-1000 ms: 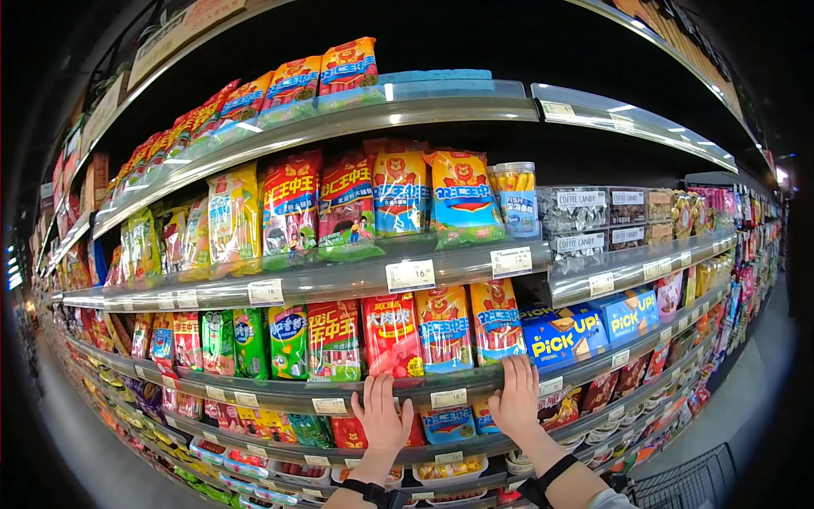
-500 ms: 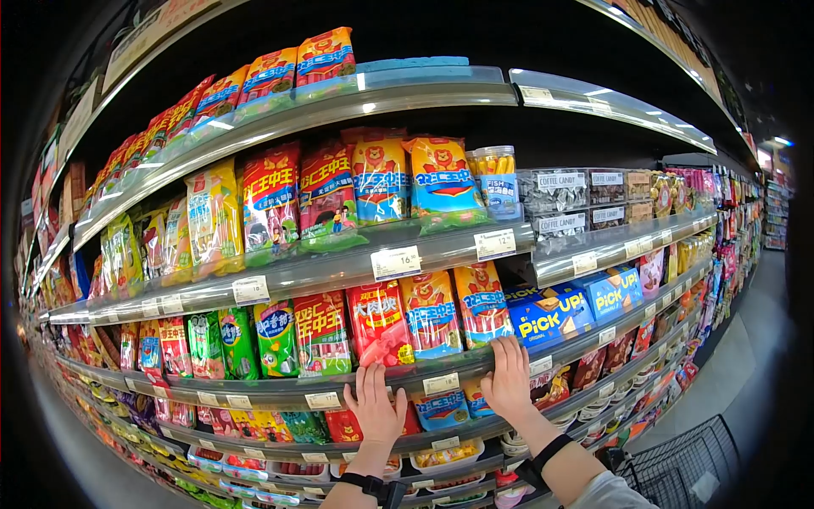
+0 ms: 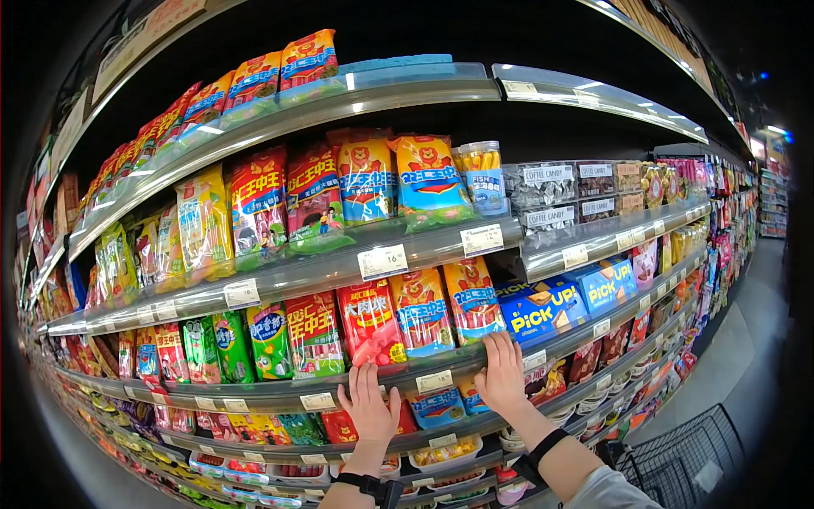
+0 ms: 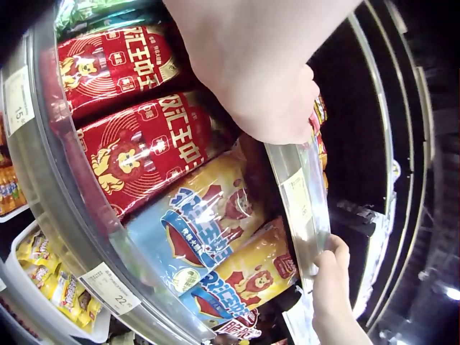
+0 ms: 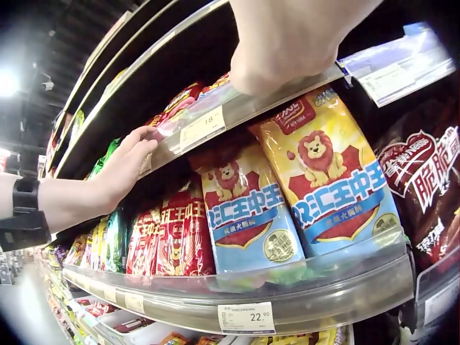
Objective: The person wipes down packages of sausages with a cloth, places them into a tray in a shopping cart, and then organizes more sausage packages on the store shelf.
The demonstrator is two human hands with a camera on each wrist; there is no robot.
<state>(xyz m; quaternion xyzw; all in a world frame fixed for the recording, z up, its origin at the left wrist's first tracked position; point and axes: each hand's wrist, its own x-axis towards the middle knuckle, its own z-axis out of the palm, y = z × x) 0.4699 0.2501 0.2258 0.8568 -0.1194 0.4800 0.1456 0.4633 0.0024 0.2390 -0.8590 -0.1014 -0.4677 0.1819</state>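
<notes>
My left hand (image 3: 370, 407) rests on the front edge of a shelf (image 3: 280, 393), below a red bag (image 3: 370, 318), with its fingers extended upward. To its right, my right hand (image 3: 502, 379) lies on the same edge, under an orange and blue bag (image 3: 473, 299) and beside a blue Pick Up box (image 3: 536, 314). Both hands hold no product. In the right wrist view the left hand (image 5: 122, 169) touches the shelf lip near a price tag (image 5: 203, 128). The right hand (image 4: 333, 295) shows in the left wrist view at that lip; its fingertips are partly hidden there.
Bagged sausages (image 3: 366, 180) and coffee candy boxes (image 3: 547, 185) fill the shelf above. Lower shelves carry more bags and a white tray of yellow packets (image 3: 445, 452). A black wire cart (image 3: 682, 458) stands at the lower right, beside the aisle floor (image 3: 721, 339).
The head view has shifted, so the shelves appear further left and more of the cart shows. Both hands stay on the shelf edge.
</notes>
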